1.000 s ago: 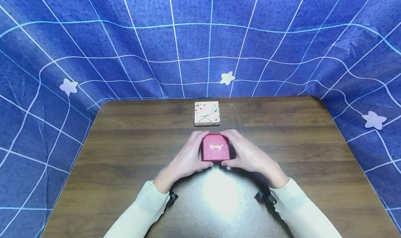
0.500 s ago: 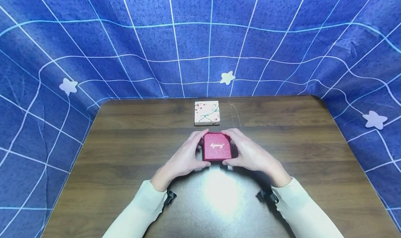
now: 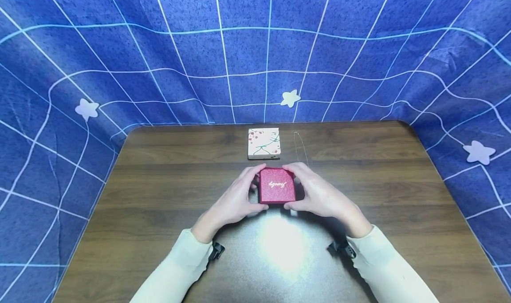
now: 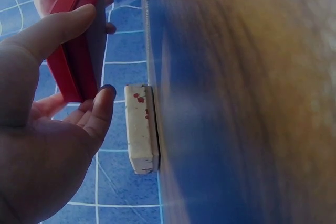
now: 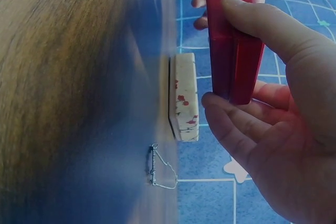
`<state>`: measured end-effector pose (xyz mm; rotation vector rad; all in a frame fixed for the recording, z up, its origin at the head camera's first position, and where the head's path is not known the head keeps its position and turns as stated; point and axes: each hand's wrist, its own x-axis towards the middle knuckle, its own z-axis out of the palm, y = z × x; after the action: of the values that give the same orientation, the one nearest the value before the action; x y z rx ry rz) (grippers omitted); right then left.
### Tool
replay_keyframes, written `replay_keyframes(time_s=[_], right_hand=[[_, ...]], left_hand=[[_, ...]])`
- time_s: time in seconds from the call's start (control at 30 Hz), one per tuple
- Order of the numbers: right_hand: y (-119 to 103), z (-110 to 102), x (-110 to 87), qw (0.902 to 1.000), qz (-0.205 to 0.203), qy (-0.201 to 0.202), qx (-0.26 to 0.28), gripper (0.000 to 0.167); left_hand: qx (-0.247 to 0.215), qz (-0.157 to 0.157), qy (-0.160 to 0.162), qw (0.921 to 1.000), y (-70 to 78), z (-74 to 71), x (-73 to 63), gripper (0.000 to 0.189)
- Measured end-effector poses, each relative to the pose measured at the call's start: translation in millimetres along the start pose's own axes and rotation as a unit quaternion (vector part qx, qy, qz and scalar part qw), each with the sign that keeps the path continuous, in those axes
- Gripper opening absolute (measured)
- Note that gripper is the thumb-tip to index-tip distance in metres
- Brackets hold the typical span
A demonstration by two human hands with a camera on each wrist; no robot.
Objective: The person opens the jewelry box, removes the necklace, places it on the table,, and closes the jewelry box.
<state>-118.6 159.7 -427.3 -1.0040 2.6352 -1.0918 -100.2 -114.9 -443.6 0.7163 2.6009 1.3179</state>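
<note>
Red box (image 3: 277, 185) is hanging level above the desk (image 3: 179, 174), lying directly between the left hand (image 3: 238, 197) and the right hand (image 3: 317, 195). Both hands are grasping it, their fingers and thumbs parting only as far as its depth: the thumbs are pressing the near side while the fingers are curling round toward the far side. Beyond it, a white box (image 3: 264, 143) with a floral print is resting on the desk, and a thin chain (image 5: 153, 166) is lying beside that. The gold lettering (image 3: 277, 184) on the lid is facing upside down and proving hard to read. Some fingertips are hiding behind the red box, and each wrist view is cutting off the opposite hand.
</note>
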Motion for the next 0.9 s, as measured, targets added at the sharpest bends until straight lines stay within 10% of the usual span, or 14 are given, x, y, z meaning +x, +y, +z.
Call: replay_keyframes(time_s=[0.9], right_hand=[[0.8,0.8,1.4,0.9998,-0.007,0.016,-0.009,0.095]], left_hand=[[0.008,0.015,0.011,0.9998,-3.0,-2.8,-0.3,0.112]])
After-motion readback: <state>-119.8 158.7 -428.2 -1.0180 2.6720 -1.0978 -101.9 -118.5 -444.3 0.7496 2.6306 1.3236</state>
